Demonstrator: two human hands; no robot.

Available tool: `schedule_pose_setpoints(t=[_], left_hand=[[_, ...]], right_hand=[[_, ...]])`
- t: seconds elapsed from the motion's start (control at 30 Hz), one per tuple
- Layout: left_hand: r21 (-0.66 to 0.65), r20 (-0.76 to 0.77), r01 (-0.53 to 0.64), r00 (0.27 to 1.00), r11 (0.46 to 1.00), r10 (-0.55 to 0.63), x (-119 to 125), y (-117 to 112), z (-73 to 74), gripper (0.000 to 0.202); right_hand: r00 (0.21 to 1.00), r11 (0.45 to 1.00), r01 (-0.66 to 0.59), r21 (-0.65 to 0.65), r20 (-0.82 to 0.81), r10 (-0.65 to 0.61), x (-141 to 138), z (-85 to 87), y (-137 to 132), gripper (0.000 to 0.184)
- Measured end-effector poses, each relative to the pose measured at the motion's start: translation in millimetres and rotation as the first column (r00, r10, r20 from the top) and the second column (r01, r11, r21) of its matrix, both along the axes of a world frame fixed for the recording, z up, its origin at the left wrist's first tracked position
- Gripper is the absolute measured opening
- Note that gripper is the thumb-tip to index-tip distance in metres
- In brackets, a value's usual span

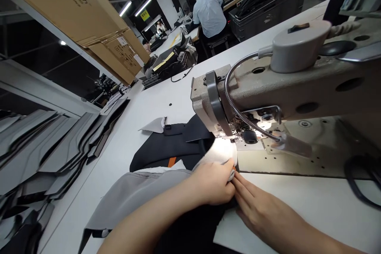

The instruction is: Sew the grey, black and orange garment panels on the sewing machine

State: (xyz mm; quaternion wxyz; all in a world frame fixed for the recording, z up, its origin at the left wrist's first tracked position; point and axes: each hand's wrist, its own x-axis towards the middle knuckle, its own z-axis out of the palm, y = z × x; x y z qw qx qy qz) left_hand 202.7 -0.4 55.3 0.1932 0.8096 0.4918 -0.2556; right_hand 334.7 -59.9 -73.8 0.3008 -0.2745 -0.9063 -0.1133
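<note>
My left hand (212,182) is closed, pinching the edge of a grey and black fabric piece (166,152) just in front of the needle area. My right hand (262,210) lies beside it with its fingers stretched out flat and pressing the same fabric onto the table. The fabric runs under the head of a grey industrial sewing machine (285,83), where a small lamp on a flexible neck lights the cloth brightly. An orange tab (171,162) shows on the dark part of the fabric.
Stacks of cut grey fabric panels (50,154) lie at the left of the white table (297,202). Cardboard boxes (80,12) sit on a shelf above them. Another person in a light shirt (210,10) sits far back. A black cable loop (361,178) lies at right.
</note>
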Motion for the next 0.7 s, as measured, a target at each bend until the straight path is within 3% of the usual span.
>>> schedule_pose_setpoints(t=[0.2,0.4,0.47,0.53,0.63,0.7], left_hand=[[0.105,0.01,-0.04,0.999,0.994,0.039,7,17,-7.2,0.041],[0.288,0.061,0.066,0.994,0.955,-0.087,12,31,-18.9,0.03],[0.326,0.101,0.109,0.984,0.939,-0.149,8,33,-18.2,0.028],[0.347,0.18,0.08,0.972,0.934,-0.15,-5,36,-12.1,0.028],[0.306,0.242,-0.189,0.963,0.933,0.115,-40,44,4.8,0.034],[0.157,0.221,-0.354,0.922,0.922,0.317,-67,49,16.7,0.031]], right_hand=[[0.992,0.997,0.074,-0.022,-0.102,-0.076,5,2.3,19,0.038],[0.976,0.978,0.176,-0.112,-0.108,-0.188,5,8.4,30,0.051],[0.974,0.972,0.176,-0.153,-0.113,-0.195,6,7.6,31,0.053],[0.975,0.967,0.165,-0.192,-0.118,-0.19,8,7.0,32,0.052],[0.978,0.964,0.137,-0.229,-0.125,-0.169,13,9.0,32,0.049],[0.98,0.967,0.127,-0.219,-0.126,-0.157,15,11.8,32,0.049]])
